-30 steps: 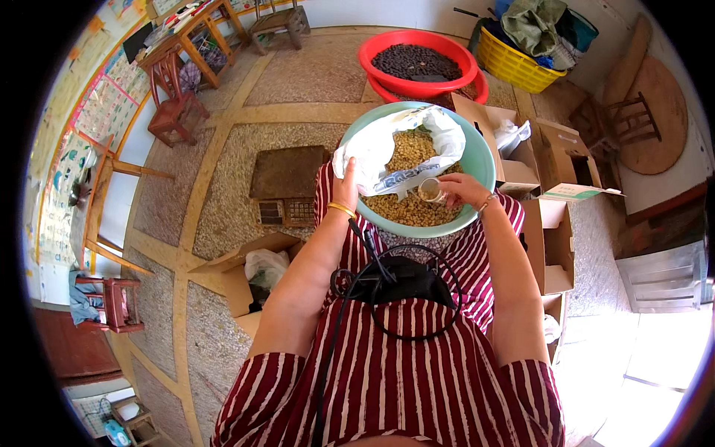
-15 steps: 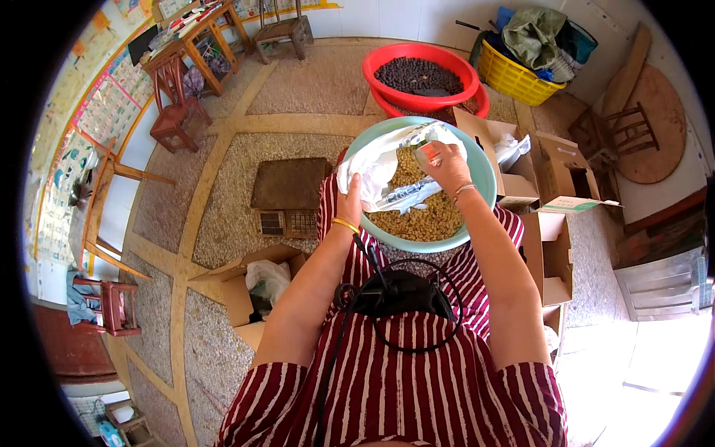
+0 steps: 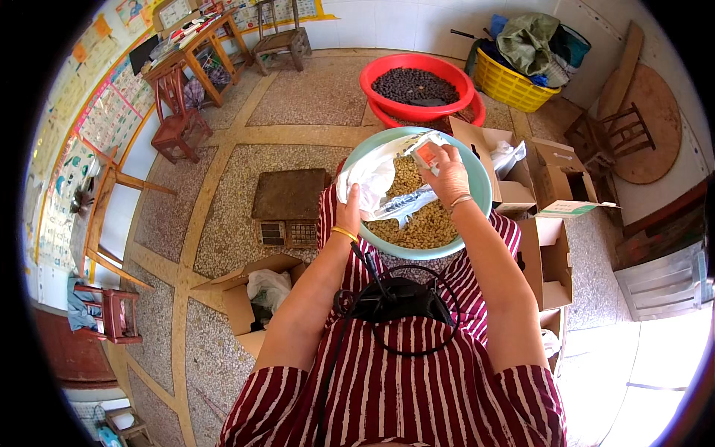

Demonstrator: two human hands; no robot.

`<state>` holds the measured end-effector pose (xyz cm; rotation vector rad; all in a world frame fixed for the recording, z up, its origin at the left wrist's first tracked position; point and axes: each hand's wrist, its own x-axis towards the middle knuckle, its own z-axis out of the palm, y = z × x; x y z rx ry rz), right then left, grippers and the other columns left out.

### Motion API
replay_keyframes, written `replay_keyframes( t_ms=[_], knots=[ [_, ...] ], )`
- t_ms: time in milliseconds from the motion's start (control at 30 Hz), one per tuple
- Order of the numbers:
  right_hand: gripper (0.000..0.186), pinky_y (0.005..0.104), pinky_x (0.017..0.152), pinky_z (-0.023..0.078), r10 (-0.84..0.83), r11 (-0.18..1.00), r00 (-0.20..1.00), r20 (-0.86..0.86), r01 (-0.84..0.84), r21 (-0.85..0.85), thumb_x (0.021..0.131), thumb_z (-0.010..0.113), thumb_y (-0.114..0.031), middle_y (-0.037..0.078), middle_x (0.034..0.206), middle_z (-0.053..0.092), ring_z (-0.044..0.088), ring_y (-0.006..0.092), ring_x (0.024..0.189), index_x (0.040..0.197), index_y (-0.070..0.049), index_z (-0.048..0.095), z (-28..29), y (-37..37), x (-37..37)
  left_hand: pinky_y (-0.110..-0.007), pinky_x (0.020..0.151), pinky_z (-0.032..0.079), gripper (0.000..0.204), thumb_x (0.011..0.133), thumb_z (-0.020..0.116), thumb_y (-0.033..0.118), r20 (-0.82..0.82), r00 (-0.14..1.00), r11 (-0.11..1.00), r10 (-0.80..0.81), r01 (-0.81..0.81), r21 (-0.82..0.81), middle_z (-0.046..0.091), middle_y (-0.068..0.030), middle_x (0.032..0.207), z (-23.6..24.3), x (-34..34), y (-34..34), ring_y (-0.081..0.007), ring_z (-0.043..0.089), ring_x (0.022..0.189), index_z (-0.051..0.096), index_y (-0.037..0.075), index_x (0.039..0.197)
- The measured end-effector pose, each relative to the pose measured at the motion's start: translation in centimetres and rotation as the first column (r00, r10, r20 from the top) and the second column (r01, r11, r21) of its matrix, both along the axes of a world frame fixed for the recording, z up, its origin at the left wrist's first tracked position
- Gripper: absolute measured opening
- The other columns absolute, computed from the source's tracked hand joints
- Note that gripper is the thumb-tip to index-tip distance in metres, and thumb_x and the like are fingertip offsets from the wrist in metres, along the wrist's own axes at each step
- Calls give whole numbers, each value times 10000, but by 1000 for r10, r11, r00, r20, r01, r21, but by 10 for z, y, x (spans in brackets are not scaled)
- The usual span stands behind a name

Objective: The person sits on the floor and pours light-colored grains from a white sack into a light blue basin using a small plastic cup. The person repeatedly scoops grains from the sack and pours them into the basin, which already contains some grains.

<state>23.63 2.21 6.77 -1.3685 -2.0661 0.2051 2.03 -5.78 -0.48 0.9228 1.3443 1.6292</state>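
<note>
A pale green-blue basin [image 3: 485, 185] rests on my lap, with a layer of small yellowish kernels or beans [image 3: 424, 229] in it. Across its left and upper part lies a white plastic bag [image 3: 370, 181], opened wide. At the basin's left rim my left hand [image 3: 348, 212] is closed on the bag's edge, thumb on top. My right hand [image 3: 448, 177] is over the upper right of the basin. Its fingers pinch a small flat orange-and-white piece [image 3: 426, 155], perhaps a printed part of the bag; I cannot tell whether it is joined. A bluish printed fold [image 3: 406, 203] lies on the kernels.
Red basins [image 3: 465, 100], the upper holding dark round fruits or nuts, stand beyond mine. A yellow basket [image 3: 514, 88] of cloth and bags is behind at right. Cardboard boxes [image 3: 547, 249] stand at my right, another [image 3: 242, 309] at my left. A low wooden box [image 3: 289, 195] sits left of my knees.
The whole view has shifted slightly, so the basin appears a little lower. My right hand still pinches the orange-and-white piece, and my left still grips the bag's edge.
</note>
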Motion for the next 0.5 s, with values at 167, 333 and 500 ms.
replay_keyframes(
  t_ms=[167,333,500],
  knots=[
    [528,372,805,464,-107,961,980,-169,58,-270,705,660,-295,166,1102,493,563,306,910,1175,-108,507,-13,-18,29,-300,934,348,469,892,480,288,4,1000,997,4,-4,78,485,-98,1187,-5,3,3,-169,456,1082,419,-31,1231],
    [438,400,824,451,-57,896,992,111,100,-433,746,574,-378,186,1050,517,556,342,920,1100,-120,551,-42,-31,48,-303,938,345,438,902,469,269,-48,999,994,1,4,105,491,-96,1185,2,3,2,-172,456,1085,432,-29,1222],
    [501,401,848,434,57,855,964,259,87,-511,736,608,-350,168,1084,492,533,324,987,1169,-119,511,-61,-36,44,-296,933,352,450,912,459,286,7,1000,996,-19,18,84,484,-94,1199,3,8,1,-168,456,1091,416,-21,1238]
  ],
)
